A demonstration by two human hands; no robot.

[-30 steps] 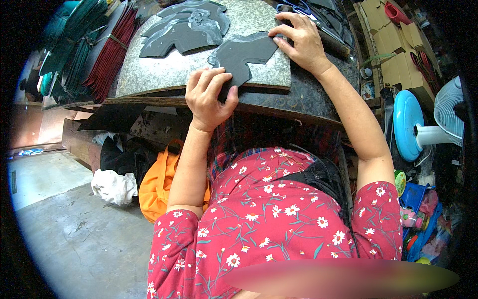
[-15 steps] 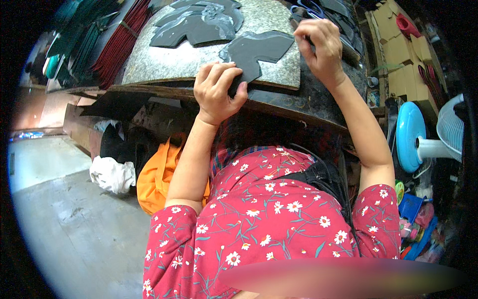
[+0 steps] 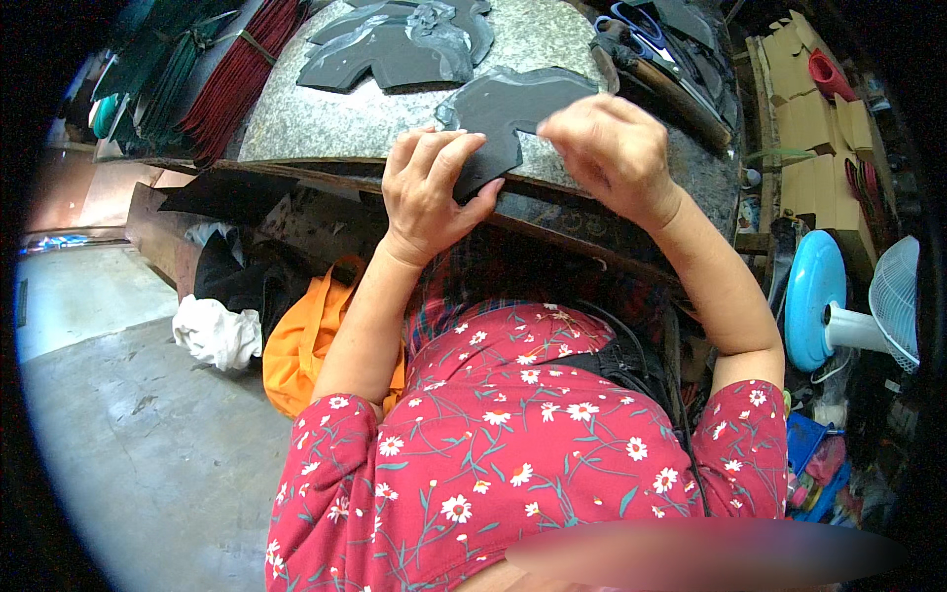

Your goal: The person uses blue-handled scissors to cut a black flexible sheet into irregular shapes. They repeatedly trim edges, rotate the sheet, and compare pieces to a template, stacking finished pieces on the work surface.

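Note:
A flat dark grey piece of sheet material (image 3: 493,99), curved like a shoe upper with a notch in it, lies over the near edge of a speckled stone slab (image 3: 326,123). My left hand (image 3: 426,187) grips its near end, thumb below and fingers on top. Over its right arm is my right hand (image 3: 614,163), fingers curled together and slightly blurred; what they pinch, if anything, is hidden. Farther back on the slab lie several similar grey pieces (image 3: 390,54) with whitish smears along their edges.
Blue-handled scissors (image 3: 636,25) and a wooden-handled tool (image 3: 681,104) lie right of the slab. Bundles of dark red strips (image 3: 232,89) and green strips (image 3: 163,84) stand at left. A blue-and-white fan (image 3: 814,301) is at right, an orange bag (image 3: 301,345) below the bench.
My right hand has come left and nearer, from beside the slab's right edge to over the piece's right arm. My left hand keeps its grip on the near end.

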